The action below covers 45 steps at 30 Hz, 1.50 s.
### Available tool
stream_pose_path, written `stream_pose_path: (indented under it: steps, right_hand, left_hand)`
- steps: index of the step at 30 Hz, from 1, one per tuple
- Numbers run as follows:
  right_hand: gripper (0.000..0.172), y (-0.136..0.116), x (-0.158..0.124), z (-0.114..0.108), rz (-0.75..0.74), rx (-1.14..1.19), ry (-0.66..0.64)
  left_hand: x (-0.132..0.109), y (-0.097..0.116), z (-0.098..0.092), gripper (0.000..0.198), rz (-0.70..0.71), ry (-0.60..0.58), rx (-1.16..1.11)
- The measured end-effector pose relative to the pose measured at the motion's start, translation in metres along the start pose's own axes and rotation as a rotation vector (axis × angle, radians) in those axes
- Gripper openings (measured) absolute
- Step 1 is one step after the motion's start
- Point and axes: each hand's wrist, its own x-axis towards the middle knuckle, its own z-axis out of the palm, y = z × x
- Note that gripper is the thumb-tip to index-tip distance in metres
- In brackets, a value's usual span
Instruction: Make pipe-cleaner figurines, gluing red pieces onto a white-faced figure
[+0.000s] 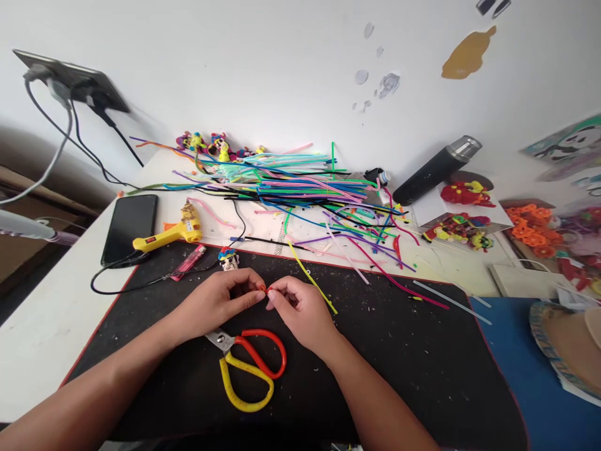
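My left hand (231, 302) and my right hand (300, 308) meet above the black mat (399, 351). Both are closed, thumbs and fingertips pinching a small red piece of pipe cleaner (266, 290) between them. Most of that piece is hidden by the fingers. Just below the hands lie scissors (253, 369) with one red and one yellow handle; the blades run under my left hand. Behind the left hand is a small figure head (229, 259) with a blue and red top. A yellow-green pipe cleaner (312, 279) lies beyond my right hand.
A yellow glue gun (171, 232), a phone (130, 227) and a pink lighter (189, 262) sit at left, with a black cord. Many coloured pipe cleaners (300, 185) are piled along the wall. At right stand a dark thermos (436, 169) and finished figures (462, 228).
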Motion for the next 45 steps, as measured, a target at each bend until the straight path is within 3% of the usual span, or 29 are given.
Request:
stream_pose_path:
  steps: [11,24,33,45]
  right_hand:
    - [0.024,-0.001,0.006,0.001,0.098,0.155,0.024]
    - [0.033,0.006,0.009,0.002,0.029,0.204,0.078]
    - [0.032,0.008,0.007,0.005,0.004,0.215,0.121]
    - [0.032,0.007,0.005,0.008,-0.047,0.181,0.148]
  left_hand:
    - [0.001,0.003,-0.009,0.031,-0.013,-0.092,-0.023]
    - [-0.002,0.001,-0.011,0.046,0.001,-0.107,-0.151]
    - [-0.004,0.003,-0.026,0.073,0.083,-0.049,-0.224]
    - [-0.001,0.014,-0.014,0.069,0.064,0.039,-0.285]
